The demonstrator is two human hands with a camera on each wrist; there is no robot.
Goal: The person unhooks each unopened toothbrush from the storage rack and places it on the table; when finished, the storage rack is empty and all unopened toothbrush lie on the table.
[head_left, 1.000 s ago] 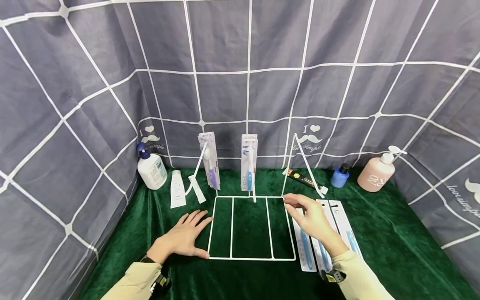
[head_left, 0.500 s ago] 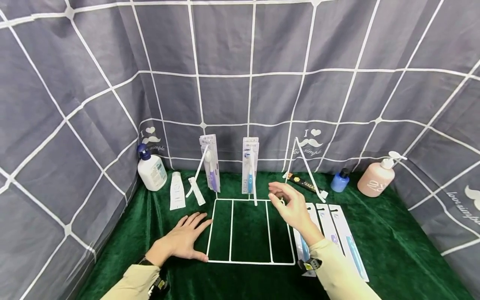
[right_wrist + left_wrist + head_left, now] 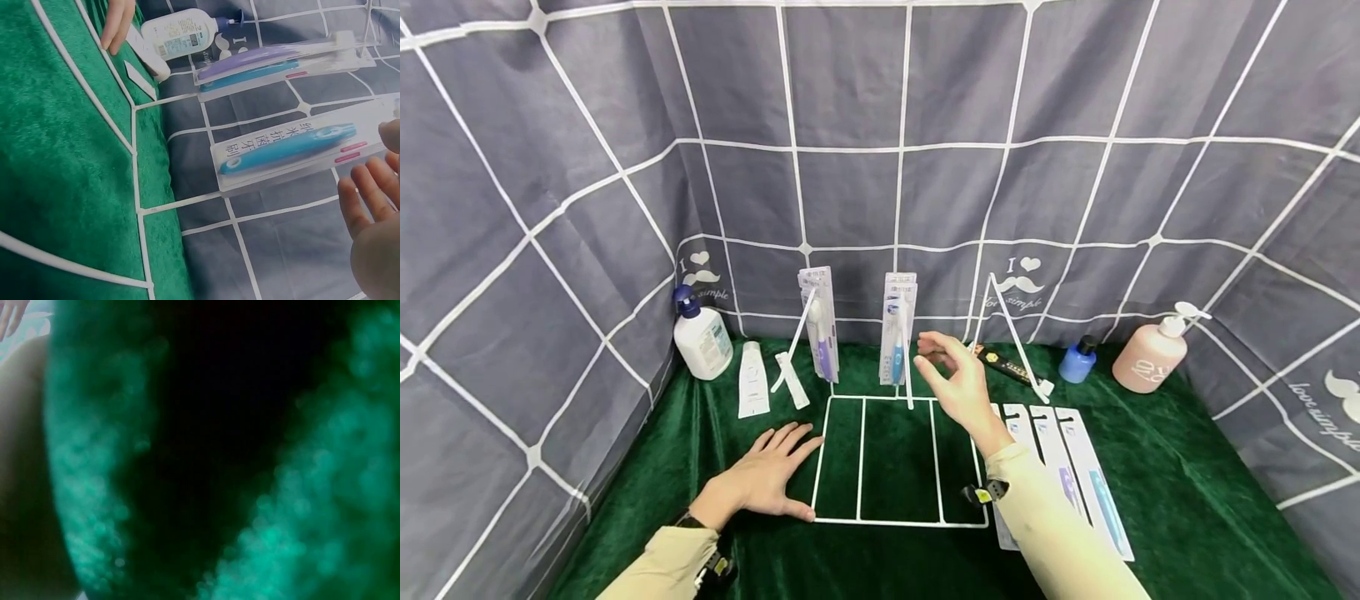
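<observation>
My left hand (image 3: 763, 475) rests on the green cloth with fingers spread, its fingertips and thumb at the left side of the white wire rack (image 3: 901, 523). My right hand (image 3: 955, 383) is raised over the rack's back right part, fingers loosely bent and holding nothing. Just left of its fingertips, packaged toothbrushes (image 3: 891, 333) hang on the middle prong; the front one is blue in the right wrist view (image 3: 281, 150). More packaged toothbrushes, a purple one (image 3: 823, 354) in front, hang on the left prong. The left wrist view is mostly blurred green cloth.
Several flat toothbrush packs (image 3: 1097, 483) lie right of the rack, partly under my right sleeve. Behind them are a black toothpaste tube (image 3: 1007, 365), a blue bottle (image 3: 1077, 363) and a pink pump bottle (image 3: 1148, 360). A white tube (image 3: 753, 382) and white pump bottle (image 3: 703, 343) stand left.
My right hand has moved from the rack's back right corner leftward and up, close to the middle packaged toothbrushes. The left hand stays in place.
</observation>
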